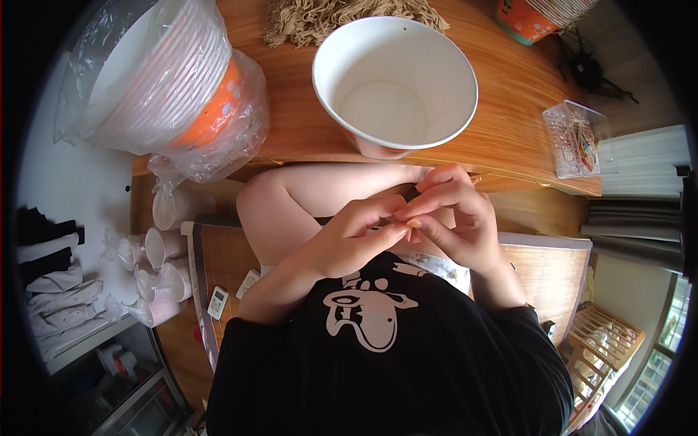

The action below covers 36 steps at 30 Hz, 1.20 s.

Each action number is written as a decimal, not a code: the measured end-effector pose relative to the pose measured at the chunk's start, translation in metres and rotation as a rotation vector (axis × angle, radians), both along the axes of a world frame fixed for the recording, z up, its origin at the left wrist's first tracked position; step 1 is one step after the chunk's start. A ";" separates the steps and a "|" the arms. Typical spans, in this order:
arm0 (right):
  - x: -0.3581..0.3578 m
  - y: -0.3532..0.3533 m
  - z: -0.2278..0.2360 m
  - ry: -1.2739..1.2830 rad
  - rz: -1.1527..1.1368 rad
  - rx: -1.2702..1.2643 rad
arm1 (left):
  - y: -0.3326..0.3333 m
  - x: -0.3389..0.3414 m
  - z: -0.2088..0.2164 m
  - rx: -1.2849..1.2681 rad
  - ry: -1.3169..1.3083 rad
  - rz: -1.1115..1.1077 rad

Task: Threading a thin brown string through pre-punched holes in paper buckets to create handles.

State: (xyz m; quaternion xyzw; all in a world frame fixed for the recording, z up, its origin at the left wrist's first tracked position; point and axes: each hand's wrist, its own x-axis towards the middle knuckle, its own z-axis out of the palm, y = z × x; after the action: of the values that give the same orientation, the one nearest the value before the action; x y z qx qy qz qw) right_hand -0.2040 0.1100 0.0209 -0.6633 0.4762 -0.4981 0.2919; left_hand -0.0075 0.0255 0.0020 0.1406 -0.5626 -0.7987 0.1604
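My left hand (354, 241) and my right hand (463, 218) meet above my lap, just off the table's front edge. Thumb and fingertips of both are pinched together. Whatever lies between them, if anything, is too small to make out. Closest to them is a large white paper bucket (445, 87), standing on the wooden table (509, 109) with its wide mouth tilted toward me. Nothing lies inside it, and a small dark hole shows near its far rim.
A plastic-wrapped stack of buckets (156, 87) lies at the table's left. Beige cords (313, 22) are heaped at the back. More orange buckets (527, 20) stand back right, and a clear box (574, 138) of small colourful pieces sits at the right edge. Bagged cups (163, 247) stand lower left.
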 end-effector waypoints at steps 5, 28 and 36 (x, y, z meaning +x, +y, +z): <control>0.008 0.001 -0.004 0.079 -0.237 -0.030 | -0.005 0.003 -0.001 0.109 -0.076 -0.046; -0.001 -0.015 0.017 0.328 -0.121 -0.249 | -0.014 -0.017 0.010 -0.694 0.088 0.866; 0.001 -0.011 0.002 0.194 -0.187 -0.366 | -0.017 -0.029 -0.004 -0.660 0.157 0.880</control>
State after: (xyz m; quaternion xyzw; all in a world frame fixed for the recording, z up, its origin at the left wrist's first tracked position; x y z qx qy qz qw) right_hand -0.2028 0.0985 0.0227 -0.7030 0.4631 -0.5349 0.0719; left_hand -0.0367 0.0088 -0.0023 0.2449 -0.6575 -0.4457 0.5559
